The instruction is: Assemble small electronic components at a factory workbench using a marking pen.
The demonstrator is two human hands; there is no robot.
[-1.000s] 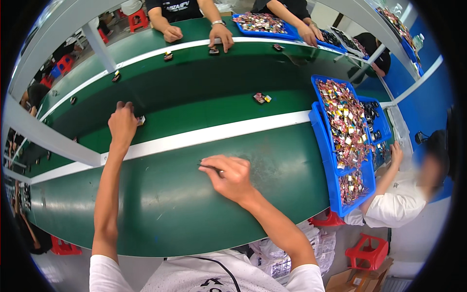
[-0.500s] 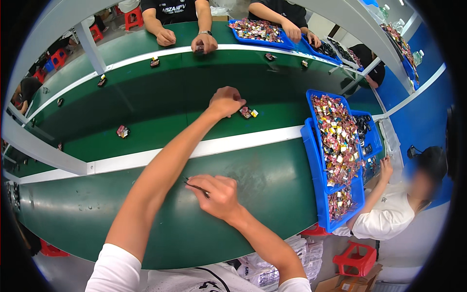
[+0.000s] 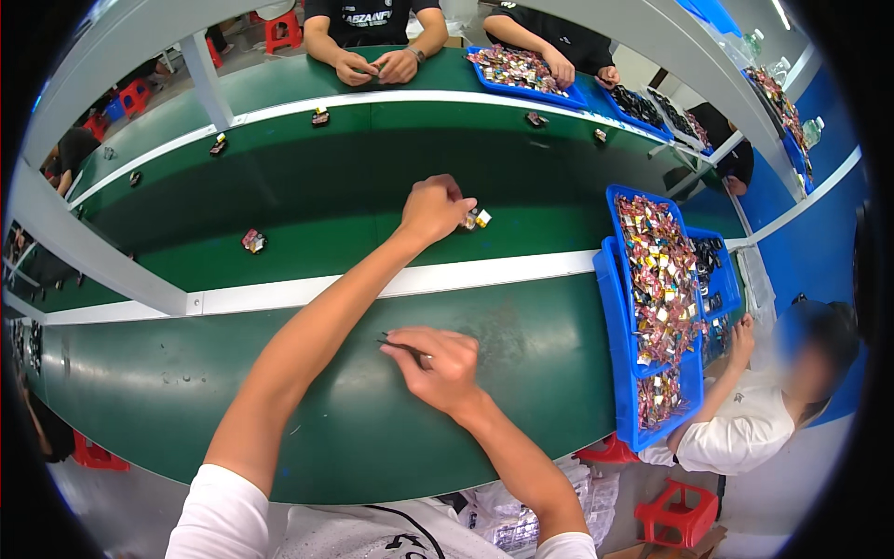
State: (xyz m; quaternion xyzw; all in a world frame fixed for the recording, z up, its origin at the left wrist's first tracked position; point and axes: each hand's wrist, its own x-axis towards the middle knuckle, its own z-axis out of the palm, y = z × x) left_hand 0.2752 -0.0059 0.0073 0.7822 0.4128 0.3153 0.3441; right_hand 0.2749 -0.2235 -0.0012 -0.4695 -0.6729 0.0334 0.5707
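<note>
My left hand (image 3: 436, 211) reaches over the white rail onto the green conveyor belt. Its fingers are curled and close on a small wired part (image 3: 480, 219) with a white and yellow tag; the fingertips partly cover it. Nearer to me, my right hand (image 3: 440, 369) is held over the green worktop (image 3: 372, 419), gripping dark tweezers (image 3: 402, 347) whose tips point left. Another small part (image 3: 253, 240), pinkish and black, lies on the belt to the left of my left hand.
Stacked blue trays (image 3: 616, 326) full of small tagged parts stand at the right. A co-worker (image 3: 745, 419) in white sits beyond them. Across the belt, another person's hands (image 3: 377, 68) work near a blue tray (image 3: 559, 95). A white rail (image 3: 521, 271) divides worktop and belt.
My left hand has moved onto the tagged part, its fingers now overlapping it. My right hand still holds the tweezers. The opposite person's hands have come together. The whole view has shifted slightly.
</note>
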